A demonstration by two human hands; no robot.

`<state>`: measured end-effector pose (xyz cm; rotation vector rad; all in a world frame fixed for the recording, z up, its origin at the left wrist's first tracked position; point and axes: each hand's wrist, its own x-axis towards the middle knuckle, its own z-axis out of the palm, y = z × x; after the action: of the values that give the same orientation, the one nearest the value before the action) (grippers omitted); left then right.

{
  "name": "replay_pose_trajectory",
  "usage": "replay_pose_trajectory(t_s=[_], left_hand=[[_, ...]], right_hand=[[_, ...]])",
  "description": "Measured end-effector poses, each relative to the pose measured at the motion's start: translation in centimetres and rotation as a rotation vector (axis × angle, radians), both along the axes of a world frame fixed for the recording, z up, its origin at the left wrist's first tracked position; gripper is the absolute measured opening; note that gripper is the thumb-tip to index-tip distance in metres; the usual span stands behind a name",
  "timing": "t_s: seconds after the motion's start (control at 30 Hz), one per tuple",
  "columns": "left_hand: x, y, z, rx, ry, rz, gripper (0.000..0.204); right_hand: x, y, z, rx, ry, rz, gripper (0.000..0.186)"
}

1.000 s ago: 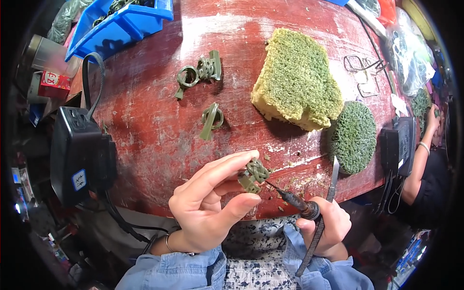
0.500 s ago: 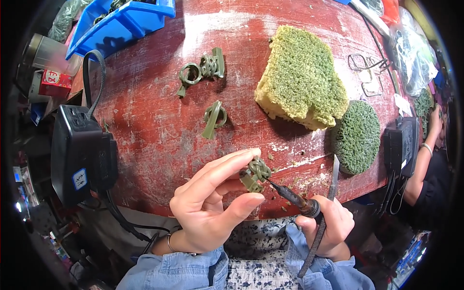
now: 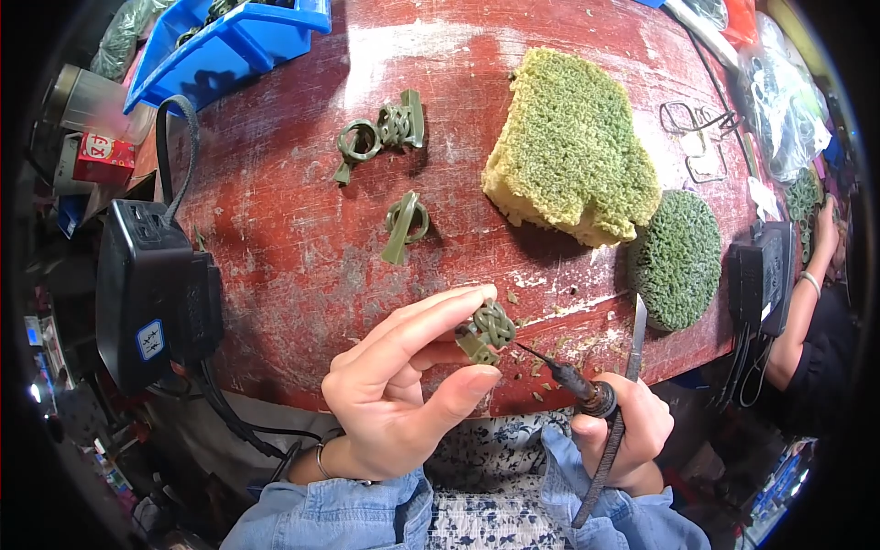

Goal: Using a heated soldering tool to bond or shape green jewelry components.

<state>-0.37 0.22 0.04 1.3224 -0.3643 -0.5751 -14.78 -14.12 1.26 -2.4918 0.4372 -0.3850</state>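
Observation:
My left hand (image 3: 399,385) holds a small green braided wax piece (image 3: 492,326) between its fingers and thumb. My right hand (image 3: 623,431) grips a dark pen-like tool (image 3: 576,383) with a thin metal tip pointing at the piece, just right of it; I cannot tell if it touches. The same hand also holds a long narrow flat metal tool (image 3: 636,339), angled upright. Farther up the red table lie several green ring-shaped pieces (image 3: 405,223) with tabs. To their right are a large yellow-green sponge (image 3: 568,137) and an oval dark green sponge (image 3: 676,257).
Black powered units stand at left (image 3: 147,293) and right (image 3: 761,275), with cables. A blue bin (image 3: 257,41) sits top left, wire loops (image 3: 697,128) and plastic bags (image 3: 779,101) upper right. Another person's arm (image 3: 811,280) is at the far right. Green crumbs lie near my hands.
The pen-like tool in my right hand has shifted slightly right and down, drawing its tip back toward the piece's right edge. My left hand has barely moved.

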Motion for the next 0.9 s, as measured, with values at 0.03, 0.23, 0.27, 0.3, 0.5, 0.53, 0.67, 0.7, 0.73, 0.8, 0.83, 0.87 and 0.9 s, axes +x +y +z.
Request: replay_pose_trajectory(t_s=[0.03,0.23,0.27,0.3,0.5,0.53,0.67,0.7,0.73,0.8,0.83,0.87,0.9], left_hand=[[0.02,-0.02,0.06,-0.001,0.001,-0.001,0.042],[0.06,0.01,0.06,0.01,0.003,0.0,0.042],[0.05,0.01,-0.02,0.008,0.003,0.001,0.042],[0.05,0.03,0.0,0.002,0.004,0.001,0.042],[0.04,-0.02,-0.03,0.003,-0.03,0.008,0.044],[0.02,-0.01,-0.05,0.003,-0.03,0.008,0.044],[-0.03,-0.14,-0.03,-0.001,-0.04,0.015,0.043],[-0.04,-0.16,0.01,0.003,-0.054,0.017,0.043],[-0.04,-0.16,0.02,0.004,-0.054,0.017,0.043],[-0.03,-0.17,0.03,-0.003,-0.05,0.021,0.042],[-0.03,-0.14,0.02,-0.004,-0.05,0.021,0.042],[-0.01,-0.08,0.0,0.002,-0.069,0.016,0.042],[-0.01,-0.06,0.0,0.008,-0.088,0.009,0.043]], right_hand=[[-0.06,-0.02,0.1,-0.002,0.006,-0.003,0.044],[-0.01,-0.05,-0.08,-0.005,0.006,-0.005,0.043],[0.01,-0.05,-0.16,-0.007,0.005,-0.008,0.043],[0.05,-0.01,-0.04,-0.01,0.005,-0.007,0.043],[0.16,0.14,0.05,-0.009,0.013,-0.021,0.042],[0.23,0.17,0.05,-0.016,0.012,-0.021,0.042],[0.3,0.2,-0.16,-0.014,0.01,-0.03,0.041],[0.29,0.22,-0.22,-0.014,0.01,-0.03,0.041],[0.28,0.25,-0.29,-0.027,0.009,-0.031,0.041],[0.3,0.28,-0.22,-0.04,0.007,-0.032,0.041],[0.33,0.3,-0.02,-0.023,0.006,-0.036,0.041],[0.35,0.29,0.09,-0.005,0.004,-0.04,0.041],[0.26,0.27,0.11,-0.006,0.004,-0.041,0.041]])
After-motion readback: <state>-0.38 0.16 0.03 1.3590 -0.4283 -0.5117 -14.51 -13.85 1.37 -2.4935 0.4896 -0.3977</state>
